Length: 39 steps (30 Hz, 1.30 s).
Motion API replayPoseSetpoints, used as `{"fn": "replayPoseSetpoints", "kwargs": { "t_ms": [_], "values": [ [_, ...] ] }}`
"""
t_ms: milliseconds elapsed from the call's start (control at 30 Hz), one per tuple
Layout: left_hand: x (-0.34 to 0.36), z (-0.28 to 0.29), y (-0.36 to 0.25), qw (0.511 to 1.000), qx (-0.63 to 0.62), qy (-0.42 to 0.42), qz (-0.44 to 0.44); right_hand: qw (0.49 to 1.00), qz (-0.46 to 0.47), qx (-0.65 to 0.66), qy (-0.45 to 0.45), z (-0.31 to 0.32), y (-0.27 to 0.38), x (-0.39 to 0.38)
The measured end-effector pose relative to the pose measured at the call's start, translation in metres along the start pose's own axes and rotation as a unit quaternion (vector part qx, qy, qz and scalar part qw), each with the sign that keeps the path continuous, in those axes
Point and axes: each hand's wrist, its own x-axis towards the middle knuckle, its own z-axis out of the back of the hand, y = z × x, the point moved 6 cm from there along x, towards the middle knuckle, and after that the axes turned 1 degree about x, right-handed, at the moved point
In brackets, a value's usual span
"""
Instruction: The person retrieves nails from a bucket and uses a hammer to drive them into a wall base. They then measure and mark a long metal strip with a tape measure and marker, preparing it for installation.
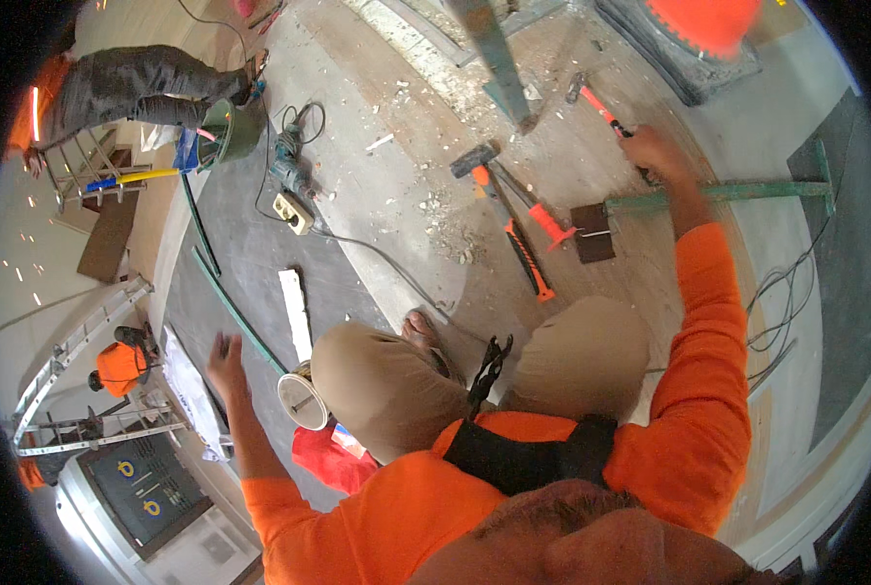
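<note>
My right hand [656,153] is raised far forward, closed around the orange-and-black handle of a hammer [601,109] whose dark head points up-left over the dusty floor. My left hand [225,359] hangs out to the left with fingers spread and nothing in it, near a white strip [296,312] and a roll of white tape [302,400]. My knees in tan trousers [387,380] fill the middle; I crouch on the floor.
A sledgehammer [476,161] and a black-and-orange handled tool [527,255] lie ahead among rubble. A green metal prop [718,193] lies to the right, a power drill [289,171] with cable to the left. Another person [143,88] bends by a green bucket [229,127]. Ladders stand at left.
</note>
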Motion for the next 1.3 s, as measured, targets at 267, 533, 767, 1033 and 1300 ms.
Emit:
{"fn": "replayPoseSetpoints", "kwargs": {
  "t_ms": [267, 533, 767, 1033, 1300],
  "values": [
    [-0.026, -0.285, -0.316, 0.703, 0.134, 0.149, -0.683, 0.905, -0.027, 0.424, 0.030, -0.118, -0.057, 0.011],
    [0.008, -0.486, -0.410, 0.887, -0.034, 0.355, -0.295, 0.941, 0.034, 0.337, -0.018, -0.036, -0.068, -0.056],
    [0.103, -0.590, -0.449, 0.923, -0.239, 0.168, -0.250, 0.964, 0.050, 0.261, 0.000, 0.000, -0.097, -0.087],
    [0.113, -0.646, -0.484, 0.924, -0.178, 0.073, -0.330, 0.949, 0.032, 0.310, 0.047, -0.007, -0.048, -0.062],
    [0.129, -0.666, -0.471, 0.932, -0.132, 0.059, -0.332, 0.938, 0.067, 0.337, -0.046, -0.044, 0.006, 0.005]
  ]
}}
